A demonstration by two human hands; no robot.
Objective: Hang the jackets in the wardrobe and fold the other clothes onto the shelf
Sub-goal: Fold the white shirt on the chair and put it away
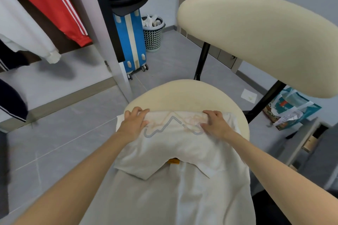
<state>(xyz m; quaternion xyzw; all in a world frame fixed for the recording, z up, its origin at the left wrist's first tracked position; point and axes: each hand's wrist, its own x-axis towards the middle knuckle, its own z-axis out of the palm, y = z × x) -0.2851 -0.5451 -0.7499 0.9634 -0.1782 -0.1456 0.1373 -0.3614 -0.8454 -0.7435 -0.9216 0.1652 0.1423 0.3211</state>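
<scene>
Head view showed both your forearms stretched forward and down toward the shirt (179,151), which lay across the chair (182,93) seat with its near part draped toward you. Your left hand (134,122) and right hand (214,123) sat palm-down at the far fold. Their fingers were close together and curled over its edge, gripping the cloth. A red jacket (49,5) hung in the wardrobe (102,38) at left.
</scene>
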